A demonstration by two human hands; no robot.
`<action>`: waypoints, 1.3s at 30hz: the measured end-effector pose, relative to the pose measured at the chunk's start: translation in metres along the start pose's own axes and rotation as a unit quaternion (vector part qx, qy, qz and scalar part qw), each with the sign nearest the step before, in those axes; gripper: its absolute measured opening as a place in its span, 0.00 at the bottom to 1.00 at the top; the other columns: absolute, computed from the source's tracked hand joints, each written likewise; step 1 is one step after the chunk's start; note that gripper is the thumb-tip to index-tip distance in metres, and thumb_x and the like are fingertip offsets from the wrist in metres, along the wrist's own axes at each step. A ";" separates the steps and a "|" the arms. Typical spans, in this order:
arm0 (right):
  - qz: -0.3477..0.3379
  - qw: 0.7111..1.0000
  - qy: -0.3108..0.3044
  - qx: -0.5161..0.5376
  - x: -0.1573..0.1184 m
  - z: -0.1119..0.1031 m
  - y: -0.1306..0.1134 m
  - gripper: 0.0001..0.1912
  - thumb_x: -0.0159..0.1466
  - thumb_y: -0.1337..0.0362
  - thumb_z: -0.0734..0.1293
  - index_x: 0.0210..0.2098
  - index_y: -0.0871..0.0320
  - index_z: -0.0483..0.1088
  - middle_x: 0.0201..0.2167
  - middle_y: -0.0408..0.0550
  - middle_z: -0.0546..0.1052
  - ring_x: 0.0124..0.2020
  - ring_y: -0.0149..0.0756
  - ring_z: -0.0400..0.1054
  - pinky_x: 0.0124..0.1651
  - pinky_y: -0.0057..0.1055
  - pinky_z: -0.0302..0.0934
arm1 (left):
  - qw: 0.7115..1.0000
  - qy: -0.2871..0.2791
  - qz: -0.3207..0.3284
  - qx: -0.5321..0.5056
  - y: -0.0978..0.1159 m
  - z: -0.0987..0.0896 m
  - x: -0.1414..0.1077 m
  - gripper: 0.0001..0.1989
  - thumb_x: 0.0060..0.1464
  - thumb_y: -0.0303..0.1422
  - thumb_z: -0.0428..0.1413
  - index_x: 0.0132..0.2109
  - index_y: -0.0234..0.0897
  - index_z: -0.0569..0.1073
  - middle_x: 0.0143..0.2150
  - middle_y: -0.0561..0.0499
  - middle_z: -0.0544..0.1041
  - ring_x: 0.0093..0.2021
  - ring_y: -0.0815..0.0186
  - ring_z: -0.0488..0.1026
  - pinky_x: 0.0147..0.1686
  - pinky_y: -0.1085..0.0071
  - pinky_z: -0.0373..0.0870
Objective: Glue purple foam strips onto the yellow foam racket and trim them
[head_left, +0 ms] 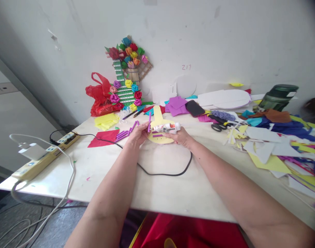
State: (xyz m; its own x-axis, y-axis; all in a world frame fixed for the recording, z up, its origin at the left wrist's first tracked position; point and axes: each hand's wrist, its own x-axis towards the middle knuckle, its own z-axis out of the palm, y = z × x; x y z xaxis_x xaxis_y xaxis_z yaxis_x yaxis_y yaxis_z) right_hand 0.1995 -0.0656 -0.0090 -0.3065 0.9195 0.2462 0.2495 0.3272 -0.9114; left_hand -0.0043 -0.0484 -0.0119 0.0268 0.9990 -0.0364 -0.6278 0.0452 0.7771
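Observation:
My right hand (182,136) is wrapped round a white glue gun (170,127), its nozzle pointing left. My left hand (139,135) pinches a thin purple paper stick (149,121), held upright with the nozzle at or very near it; whether they touch I cannot tell. Beneath the gun lies a pale yellow cutout (157,113) with a narrow neck and a rounded lower part. A purple strip (157,135) lies across that lower part. Several more purple sticks (123,135) lie in a loose pile left of my left hand.
A black cord (162,175) loops across the table. At left is a power strip (43,158) with a white charger (32,151). A flower-covered craft piece (125,86) leans on the wall. Scissors (219,127), a phone (195,108), a bottle (277,98) and paper scraps (265,137) lie right.

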 end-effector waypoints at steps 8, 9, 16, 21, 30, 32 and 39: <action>0.002 1.000 -0.010 -0.008 -0.001 0.000 -0.001 0.16 0.44 0.57 0.72 0.30 0.62 0.74 0.19 0.43 0.72 0.14 0.26 0.59 0.13 0.23 0.53 | 1.000 0.002 0.004 -0.005 0.001 0.000 0.000 0.07 0.46 0.19 0.53 0.33 0.26 0.74 0.22 0.49 0.72 0.21 0.74 0.68 0.23 0.79 0.68; 0.003 1.000 -0.011 -0.012 -0.001 0.000 -0.001 0.16 0.44 0.57 0.72 0.30 0.62 0.74 0.19 0.43 0.72 0.13 0.26 0.59 0.13 0.23 0.53 | 1.000 0.003 0.006 -0.005 0.001 0.000 0.000 0.07 0.46 0.19 0.53 0.33 0.26 0.74 0.22 0.49 0.72 0.21 0.74 0.68 0.23 0.79 0.68; -0.001 1.000 -0.016 -0.008 -0.002 -0.001 -0.005 0.18 0.44 0.57 0.72 0.31 0.62 0.73 0.20 0.44 0.72 0.18 0.29 0.64 0.17 0.24 0.57 | 1.000 0.005 0.012 0.000 0.001 0.000 0.000 0.06 0.46 0.20 0.53 0.33 0.26 0.74 0.21 0.50 0.72 0.21 0.74 0.68 0.24 0.79 0.68; -0.015 1.000 0.002 0.003 0.000 -0.001 -0.002 0.19 0.45 0.56 0.71 0.32 0.62 0.73 0.21 0.45 0.73 0.17 0.29 0.62 0.16 0.24 0.56 | 1.000 0.001 0.009 0.001 0.001 0.001 0.000 0.06 0.46 0.19 0.54 0.32 0.26 0.74 0.22 0.50 0.72 0.20 0.75 0.67 0.21 0.80 0.66; -0.006 1.000 0.013 0.011 0.000 0.000 0.000 0.17 0.45 0.56 0.71 0.30 0.62 0.73 0.21 0.43 0.72 0.14 0.25 0.58 0.14 0.23 0.54 | 1.000 0.004 -0.001 0.009 0.000 0.003 -0.002 0.06 0.47 0.19 0.53 0.32 0.27 0.74 0.22 0.50 0.72 0.20 0.74 0.68 0.21 0.79 0.68; -0.005 1.000 0.007 0.009 0.000 0.000 0.000 0.18 0.45 0.55 0.71 0.30 0.62 0.73 0.20 0.43 0.72 0.14 0.25 0.58 0.13 0.23 0.54 | 1.000 0.001 0.001 0.005 0.000 0.004 -0.001 0.05 0.46 0.19 0.54 0.32 0.26 0.74 0.22 0.50 0.72 0.20 0.74 0.68 0.20 0.79 0.67; 0.009 1.000 -0.016 0.014 0.000 0.000 0.000 0.18 0.45 0.54 0.72 0.29 0.62 0.72 0.16 0.41 0.70 0.11 0.23 0.56 0.12 0.23 0.53 | 1.000 0.002 0.009 -0.006 -0.001 0.002 0.000 0.06 0.47 0.19 0.53 0.32 0.28 0.74 0.22 0.50 0.72 0.21 0.74 0.68 0.22 0.80 0.68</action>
State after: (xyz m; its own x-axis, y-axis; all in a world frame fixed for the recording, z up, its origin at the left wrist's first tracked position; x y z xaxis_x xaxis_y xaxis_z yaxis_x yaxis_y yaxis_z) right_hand 0.1992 -0.0655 -0.0095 -0.3321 0.9172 0.2201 0.2293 0.3049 -0.9244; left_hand -0.0023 -0.0480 -0.0110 0.0118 0.9996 -0.0247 -0.6368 0.0266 0.7706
